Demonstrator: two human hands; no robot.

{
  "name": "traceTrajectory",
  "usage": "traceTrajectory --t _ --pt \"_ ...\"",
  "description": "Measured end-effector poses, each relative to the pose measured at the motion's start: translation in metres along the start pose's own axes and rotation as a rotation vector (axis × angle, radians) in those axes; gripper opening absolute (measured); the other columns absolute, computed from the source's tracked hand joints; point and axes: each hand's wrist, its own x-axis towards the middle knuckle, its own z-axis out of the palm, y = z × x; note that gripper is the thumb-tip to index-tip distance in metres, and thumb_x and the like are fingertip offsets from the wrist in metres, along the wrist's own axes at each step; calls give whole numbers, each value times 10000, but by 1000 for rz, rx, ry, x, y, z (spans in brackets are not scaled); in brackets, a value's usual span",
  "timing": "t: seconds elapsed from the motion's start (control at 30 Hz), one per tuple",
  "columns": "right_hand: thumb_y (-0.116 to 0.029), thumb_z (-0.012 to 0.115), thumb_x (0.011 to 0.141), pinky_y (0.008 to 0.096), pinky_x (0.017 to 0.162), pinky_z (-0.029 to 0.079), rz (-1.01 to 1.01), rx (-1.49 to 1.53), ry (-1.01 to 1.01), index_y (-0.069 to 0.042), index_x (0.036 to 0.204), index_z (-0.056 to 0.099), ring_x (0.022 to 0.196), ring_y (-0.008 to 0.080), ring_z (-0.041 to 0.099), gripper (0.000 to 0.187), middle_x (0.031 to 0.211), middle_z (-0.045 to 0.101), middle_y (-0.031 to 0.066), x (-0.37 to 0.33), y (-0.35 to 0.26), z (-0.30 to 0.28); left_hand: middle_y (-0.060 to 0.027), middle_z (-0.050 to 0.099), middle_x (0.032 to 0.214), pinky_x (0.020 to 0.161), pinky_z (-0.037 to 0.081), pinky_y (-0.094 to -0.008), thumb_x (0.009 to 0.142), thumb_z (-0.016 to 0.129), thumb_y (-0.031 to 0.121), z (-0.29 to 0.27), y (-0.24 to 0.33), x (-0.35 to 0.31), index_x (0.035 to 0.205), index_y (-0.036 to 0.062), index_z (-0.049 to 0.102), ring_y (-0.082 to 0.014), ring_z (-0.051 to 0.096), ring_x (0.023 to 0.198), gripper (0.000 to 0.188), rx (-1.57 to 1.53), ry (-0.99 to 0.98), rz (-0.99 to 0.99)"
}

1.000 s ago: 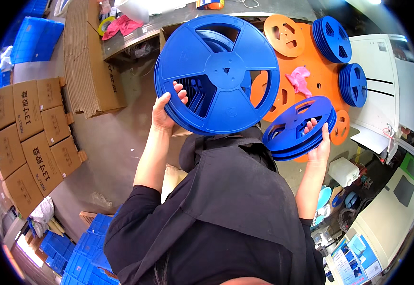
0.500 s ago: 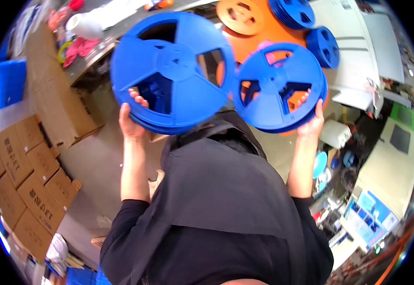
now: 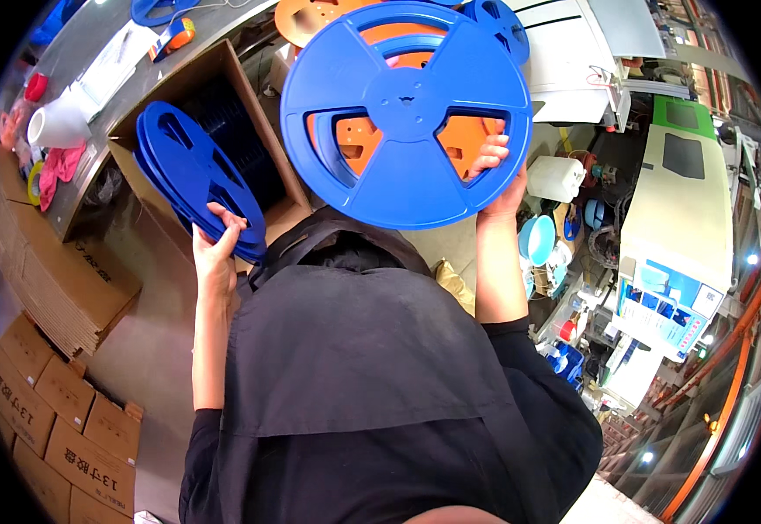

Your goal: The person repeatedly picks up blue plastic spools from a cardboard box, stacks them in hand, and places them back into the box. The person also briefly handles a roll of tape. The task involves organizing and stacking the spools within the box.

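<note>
My left hand [image 3: 216, 249] is closed on the rim of a thin stack of blue plastic reels [image 3: 190, 166], its fingers hooked through a cut-out. That stack is tilted steeply and overlaps the near side of an open cardboard box [image 3: 239, 83]. Inside the box, dark blue reels [image 3: 245, 131] stand on edge in a row, partly in shadow. My right hand [image 3: 501, 179] grips the right edge of more blue reels [image 3: 405, 113], fingertips showing in an opening. These face up toward me, at least two together, in front of orange reels or an orange surface.
A grey workbench [image 3: 105, 105] at the upper left carries a white cup-like cone [image 3: 59, 125], papers and a tape roll [image 3: 175, 37]. Flattened cardboard [image 3: 57, 253] and stacked cartons [image 3: 75, 393] stand left. A cream machine [image 3: 673, 201] is at right, past a white jerrycan [image 3: 557, 177].
The left stack has turned from facing up to steeply tilted and now overlaps the open box, which has come into sight. The right-hand reels appear larger and further left. My view has shifted.
</note>
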Motion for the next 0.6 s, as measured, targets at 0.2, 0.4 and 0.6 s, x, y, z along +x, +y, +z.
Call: traceTrajectory --t 0.2,0.4,0.6 --pt "-361 495 963 330 761 511 52 28 -13 4 1337 428 883 199 606 527 1055 604 89 8 3 8 -51 554 970 881 451 -293 772 627 -97 35 13 -9 1064 57 479 -147 560 900 361 89 -87 69" --pt "-355 495 960 341 780 514 123 47 26 13 1349 408 903 218 602 543 1060 595 109 11 9 15 -169 465 1383 1045 351 -402 745 614 -117 47 -4 -13 1105 59 509 -286 437 1293 414 582 -277 519" --pt "-209 527 939 370 783 534 243 46 157 76 1337 367 931 243 618 515 1073 597 150 37 15 44 -182 507 1321 1048 340 -453 654 727 -50 34 -18 7 1198 31 553 -400 415 1278 577 1031 -514 804"
